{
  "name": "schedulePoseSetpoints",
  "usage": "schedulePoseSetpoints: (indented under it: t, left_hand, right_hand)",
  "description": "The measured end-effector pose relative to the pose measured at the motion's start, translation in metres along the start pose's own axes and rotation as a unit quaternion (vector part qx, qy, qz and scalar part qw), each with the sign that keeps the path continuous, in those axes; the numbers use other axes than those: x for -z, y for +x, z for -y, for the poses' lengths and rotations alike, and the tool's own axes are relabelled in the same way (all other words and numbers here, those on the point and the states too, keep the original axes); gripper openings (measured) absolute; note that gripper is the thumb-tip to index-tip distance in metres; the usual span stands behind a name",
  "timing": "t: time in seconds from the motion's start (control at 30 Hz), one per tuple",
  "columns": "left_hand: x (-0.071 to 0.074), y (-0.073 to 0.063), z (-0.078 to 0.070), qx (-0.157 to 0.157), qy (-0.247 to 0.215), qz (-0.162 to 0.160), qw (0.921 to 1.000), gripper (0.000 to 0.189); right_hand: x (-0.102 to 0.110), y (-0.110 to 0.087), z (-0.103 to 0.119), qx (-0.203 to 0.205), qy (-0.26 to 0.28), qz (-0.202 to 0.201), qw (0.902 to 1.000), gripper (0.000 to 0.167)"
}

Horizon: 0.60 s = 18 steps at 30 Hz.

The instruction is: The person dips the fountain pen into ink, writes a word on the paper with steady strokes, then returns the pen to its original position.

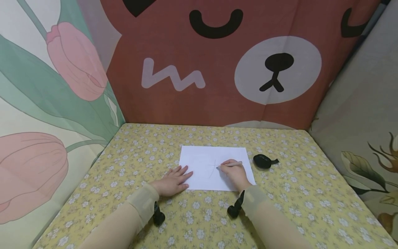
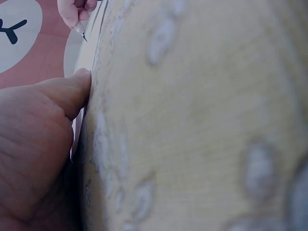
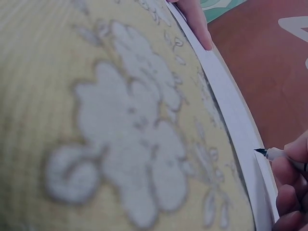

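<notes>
A white sheet of paper (image 1: 196, 157) lies on the table, bearing a few thin drawn lines (image 1: 214, 165), one short stroke crossing a longer curved one. My right hand (image 1: 237, 175) pinches a slim, light-barrelled pen (image 1: 234, 164) above the sheet's right half. In the right wrist view the pen's dark tip (image 3: 260, 151) is at the paper; whether it touches cannot be told. With fingers spread, my left hand (image 1: 174, 181) rests at the sheet's lower left corner, its fingertips on the paper. The left wrist view shows the thumb (image 2: 77, 89) by the paper's edge.
To the right of the paper sits a rounded black object (image 1: 262, 161) with a short strap. A yellow floral cloth (image 1: 149, 145) covers the table. Behind stands a red bear-print backdrop (image 1: 174, 107), with printed fabric on both sides. Small black devices (image 1: 159, 216) hang at both wrists.
</notes>
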<state>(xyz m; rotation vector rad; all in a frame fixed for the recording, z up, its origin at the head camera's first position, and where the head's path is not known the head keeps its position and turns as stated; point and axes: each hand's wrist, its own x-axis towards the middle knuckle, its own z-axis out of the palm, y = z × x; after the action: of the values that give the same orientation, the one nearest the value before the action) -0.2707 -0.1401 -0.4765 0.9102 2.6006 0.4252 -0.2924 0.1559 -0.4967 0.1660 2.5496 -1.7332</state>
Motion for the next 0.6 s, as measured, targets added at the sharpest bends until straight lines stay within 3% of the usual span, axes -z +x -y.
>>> schedulePoseSetpoints:
  t: [0.6]
  left_hand:
    - [-0.0014, 0.0006, 0.0001, 0.006, 0.002, 0.004, 1.0, 0.058]
  right_hand:
    - [0.0065, -0.0092, 0.0031, -0.008, -0.028, 0.001, 0.9996, 0.016]
